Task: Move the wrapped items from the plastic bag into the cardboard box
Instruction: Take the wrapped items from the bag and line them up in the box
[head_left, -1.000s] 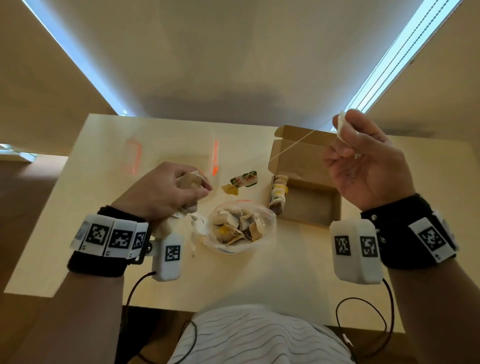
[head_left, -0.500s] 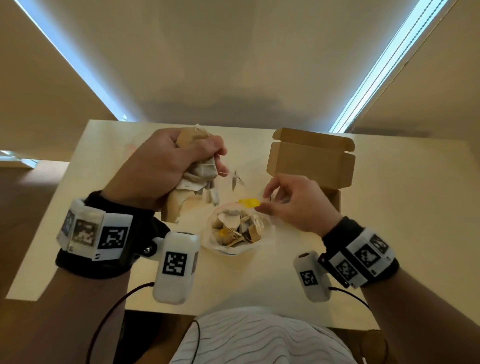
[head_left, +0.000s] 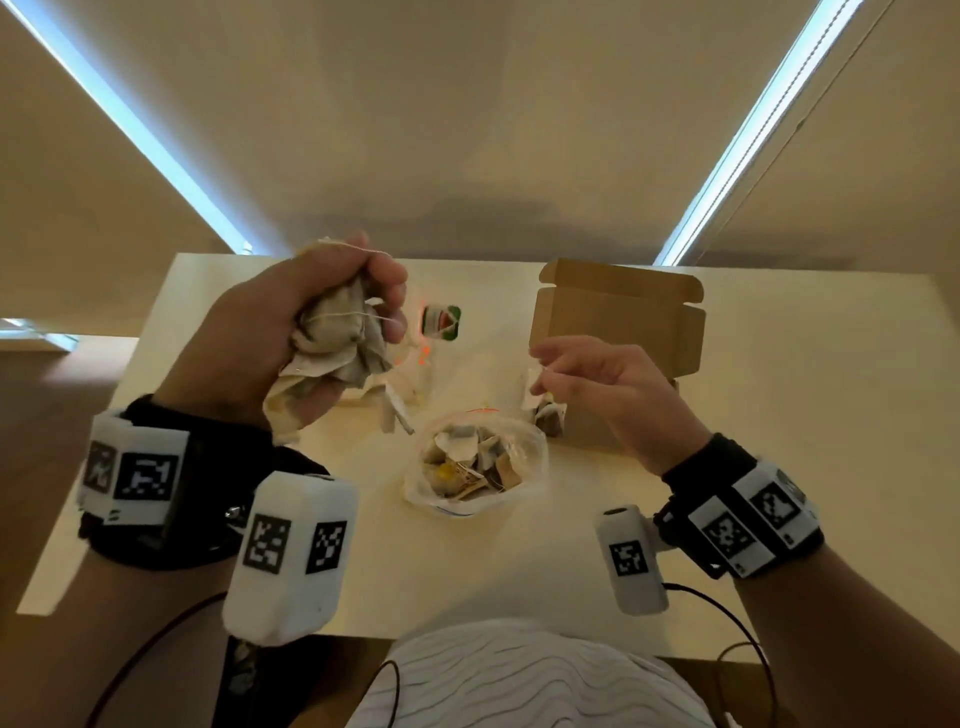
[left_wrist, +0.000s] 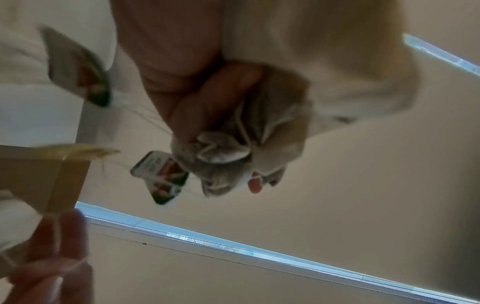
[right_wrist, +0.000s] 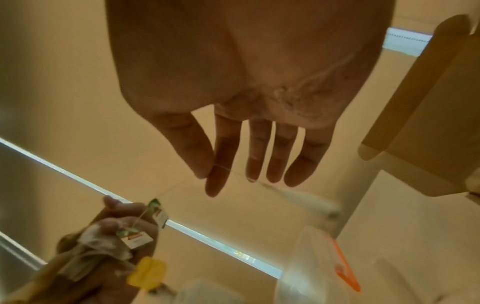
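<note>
Left hand raised at left, clenched round a crumpled bunch of tea bags with strings and tags dangling. Right hand low before the box, fingers mostly straight, thumb and forefinger pinching a thin string that runs back toward the bunch.

Half a second ago, same right hand down at the bag's mouth beside a yellow tag; now lifted toward the box with only the string. A second ago, high over the box, string taut. Left hand risen from the table meanwhile. Likely meaning: strings tangled, one item being teased free rather than dropped in, so transfer stalled; bag still well filled, box holding few.

Box interior mostly hidden behind the right hand; only a few wrapped pieces showing at its left near corner. Left wrist view blurred; tags unreadable there. Exact count in the bunch impossible to tell. Loose packet lying on the table beyond the bag.
</note>
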